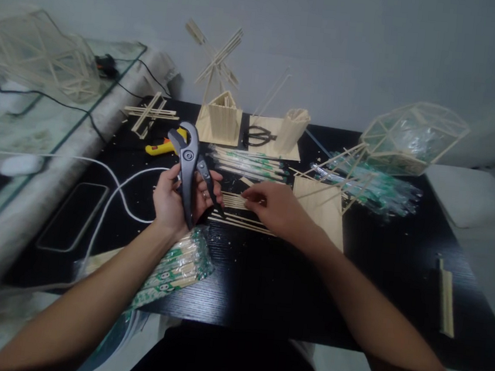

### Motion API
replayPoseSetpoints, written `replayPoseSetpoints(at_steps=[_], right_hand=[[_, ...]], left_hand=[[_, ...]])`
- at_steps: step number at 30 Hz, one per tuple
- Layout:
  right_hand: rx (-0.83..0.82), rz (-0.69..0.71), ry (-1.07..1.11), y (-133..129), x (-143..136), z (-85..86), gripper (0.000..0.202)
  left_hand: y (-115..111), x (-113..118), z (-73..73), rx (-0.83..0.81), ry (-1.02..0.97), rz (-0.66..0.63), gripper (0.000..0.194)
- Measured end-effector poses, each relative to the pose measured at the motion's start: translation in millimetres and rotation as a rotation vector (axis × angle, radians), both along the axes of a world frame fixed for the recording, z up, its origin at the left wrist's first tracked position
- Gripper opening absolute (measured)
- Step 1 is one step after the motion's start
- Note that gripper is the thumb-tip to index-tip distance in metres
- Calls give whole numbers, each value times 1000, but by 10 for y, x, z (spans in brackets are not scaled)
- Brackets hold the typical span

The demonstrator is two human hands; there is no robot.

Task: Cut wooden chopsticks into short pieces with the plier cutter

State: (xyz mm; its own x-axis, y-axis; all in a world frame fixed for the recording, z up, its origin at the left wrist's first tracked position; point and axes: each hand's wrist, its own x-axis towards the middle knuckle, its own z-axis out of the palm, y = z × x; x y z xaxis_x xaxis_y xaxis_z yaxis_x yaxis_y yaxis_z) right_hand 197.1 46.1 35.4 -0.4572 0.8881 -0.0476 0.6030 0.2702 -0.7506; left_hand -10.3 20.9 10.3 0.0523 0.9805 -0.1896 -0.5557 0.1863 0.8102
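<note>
My left hand [171, 201] holds a grey and black hand cutter [189, 164], its curved jaw pointing up and away from me. Its fingers are partly wrapped round the handles. To the right, my right hand [267, 204] has its thumb and fingertips pinched together at the end of a row of short thin sticks [233, 200] on the black table [260, 275]. Whether a stick is between those fingertips is too small to tell. Longer sticks [243, 223] lie just in front of the row.
Wrapped chopsticks [177, 266] lie beneath my left forearm. Behind are a yellow cutter [160, 149], stick models on wooden bases [218, 129], and black scissors [259, 136]. A lantern-like stick frame [416, 138] stands right; a white cable [114, 171] curves at left.
</note>
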Motion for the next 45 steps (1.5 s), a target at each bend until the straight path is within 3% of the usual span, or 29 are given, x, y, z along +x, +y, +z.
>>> replayPoseSetpoints(at_steps=[5, 10, 16, 22, 26, 30, 42, 45], right_hand=[[50, 124, -249, -51, -130, -183, 15], [113, 209, -339, -121, -245, -288, 17], [141, 221, -447, -84, -60, -123, 9], [101, 216, -556, -13, 272, 13, 21], [52, 244, -600, -80, 193, -8, 21], [107, 305, -590, -204, 31, -80, 27], [178, 330, -632, -386, -148, -85, 68], [201, 336, -637, -417, -149, -130, 70]], left_hand=[[20, -43, -31, 7, 8, 26, 62], [34, -61, -33, 42, 6, 17, 62], [27, -48, -46, 34, 8, 7, 62], [36, -51, -45, 54, 4, 11, 61], [26, -32, -14, 18, 33, 8, 60], [30, -28, -25, 29, 26, 9, 61], [26, -36, -20, 30, 27, -8, 61], [26, -36, -17, 22, 30, -14, 61]])
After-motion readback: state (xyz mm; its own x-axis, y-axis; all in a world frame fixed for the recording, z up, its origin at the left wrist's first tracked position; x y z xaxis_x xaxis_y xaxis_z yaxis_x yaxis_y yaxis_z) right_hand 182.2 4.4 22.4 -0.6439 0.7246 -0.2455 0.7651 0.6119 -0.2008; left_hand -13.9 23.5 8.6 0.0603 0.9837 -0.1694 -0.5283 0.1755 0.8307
